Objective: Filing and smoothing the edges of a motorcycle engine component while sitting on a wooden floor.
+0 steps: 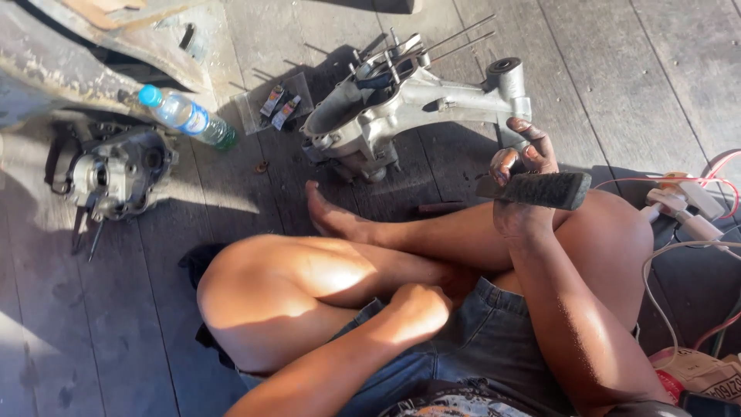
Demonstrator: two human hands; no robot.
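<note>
While gripping a dark ribbed rubber block [540, 190] in right hand [521, 158] above the knee, left hand [417, 309] fisted empty on lap, grey engine casing [401, 108] just beyond, two small packets [279, 106] beside blue-capped clear bottle [187, 116] with blue-white label.

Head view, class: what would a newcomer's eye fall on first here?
First the grey metal engine casing on the plank floor, top centre, with thin rods sticking up. Next the right hand at its right end, holding a dark ribbed block above the knee. A plastic bottle lies at upper left.
</note>
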